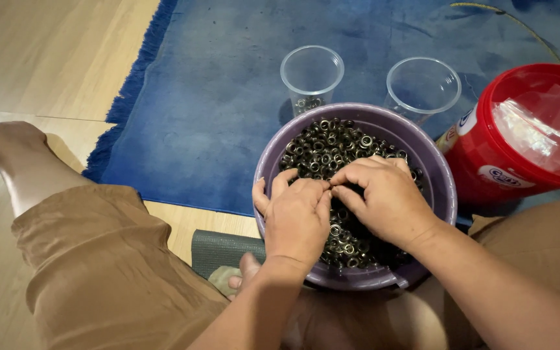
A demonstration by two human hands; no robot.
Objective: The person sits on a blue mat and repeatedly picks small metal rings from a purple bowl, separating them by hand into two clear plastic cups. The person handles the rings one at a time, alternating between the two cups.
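Note:
A purple bowl (440,181) sits between my legs, filled with several small dark metal rings (322,146). Both hands are inside it, resting on the rings. My left hand (298,217) has its fingers curled and its fingertips meet those of my right hand (384,194) at the bowl's middle, pinching at the rings. What sits between the fingertips is too small to make out. Two clear plastic cups stand just beyond the bowl: the left cup (311,74) has a few rings at its bottom, the right cup (422,87) looks empty.
A red plastic tub (520,139) with a clear bag inside stands at the right of the bowl. A blue fringed rug (228,97) lies under the cups, wooden floor at the left. My legs in tan shorts frame the bowl; a grey mat (218,249) lies below it.

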